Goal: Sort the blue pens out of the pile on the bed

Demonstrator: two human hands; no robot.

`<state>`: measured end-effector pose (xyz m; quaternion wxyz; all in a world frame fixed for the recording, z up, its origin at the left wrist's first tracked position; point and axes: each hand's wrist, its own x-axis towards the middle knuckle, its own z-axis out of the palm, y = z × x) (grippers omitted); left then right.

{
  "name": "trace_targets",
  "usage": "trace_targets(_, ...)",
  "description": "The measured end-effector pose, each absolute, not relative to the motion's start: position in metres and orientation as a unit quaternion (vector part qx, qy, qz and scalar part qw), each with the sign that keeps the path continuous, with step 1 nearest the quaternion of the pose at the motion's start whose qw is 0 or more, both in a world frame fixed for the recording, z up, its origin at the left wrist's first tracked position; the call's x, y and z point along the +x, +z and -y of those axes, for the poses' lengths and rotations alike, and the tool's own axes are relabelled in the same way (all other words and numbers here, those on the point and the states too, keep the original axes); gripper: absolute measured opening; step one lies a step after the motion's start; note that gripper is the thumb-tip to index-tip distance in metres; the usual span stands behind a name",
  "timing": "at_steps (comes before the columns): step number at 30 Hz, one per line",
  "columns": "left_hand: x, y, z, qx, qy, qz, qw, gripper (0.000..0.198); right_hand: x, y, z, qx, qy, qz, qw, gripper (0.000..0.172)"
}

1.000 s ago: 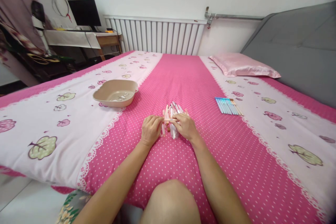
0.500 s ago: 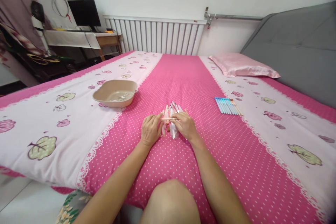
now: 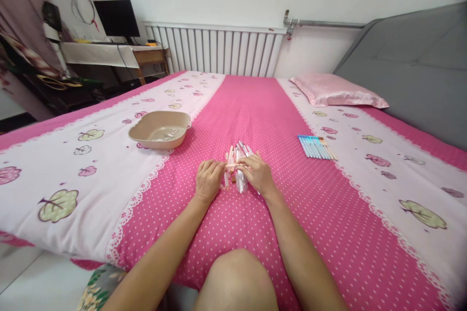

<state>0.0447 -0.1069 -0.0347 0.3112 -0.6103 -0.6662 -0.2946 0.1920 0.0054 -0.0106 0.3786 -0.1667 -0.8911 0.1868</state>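
Observation:
Between my two hands a slim pale pink pen [image 3: 231,165] lies crosswise. My left hand [image 3: 209,180] pinches its left end with thumb and fingers, while my right hand [image 3: 258,173] grips the right end, which the fingers partly hide. Just beneath the hands, a loose pile of pens [image 3: 240,182] in white, pink and clear tones rests on the bed. To the right, a neat row of light blue pens [image 3: 315,147], with a few brown-topped ones at its right end, lies on the cover.
A beige plastic basin [image 3: 160,129] with small pale pieces inside stands to the left on the pink dotted bedspread [image 3: 251,99]. A pink pillow [image 3: 339,90] lies at the back right by the grey headboard [image 3: 412,63]. My bent knee [image 3: 237,279] is at the near edge.
The left fingers have shifted very slightly on the pen. Both hands otherwise stay in place, still holding it over the pile.

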Motion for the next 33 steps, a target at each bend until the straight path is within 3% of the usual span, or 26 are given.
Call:
trace_targets(14,0.046,-0.033,0.109,-0.6,-0.307,0.672,0.306,0.014,0.192,-0.011,-0.004,-0.183,0.21,0.885,0.372,0.018)
trace_targets(19,0.046,-0.033,0.109,-0.584,-0.311,0.688,0.298,0.017,0.193,-0.011,-0.006,-0.212,0.261,0.854,0.397,0.036)
trace_targets(25,0.045,-0.034,0.109,-0.556,-0.319,0.708,0.297,0.017,0.19,-0.018,-0.012,-0.203,0.361,0.803,0.428,0.025)
trace_targets(33,0.045,-0.034,0.109,-0.545,-0.326,0.714,0.296,0.017,0.187,-0.021,-0.014,-0.2,0.444,0.752,0.443,0.022)
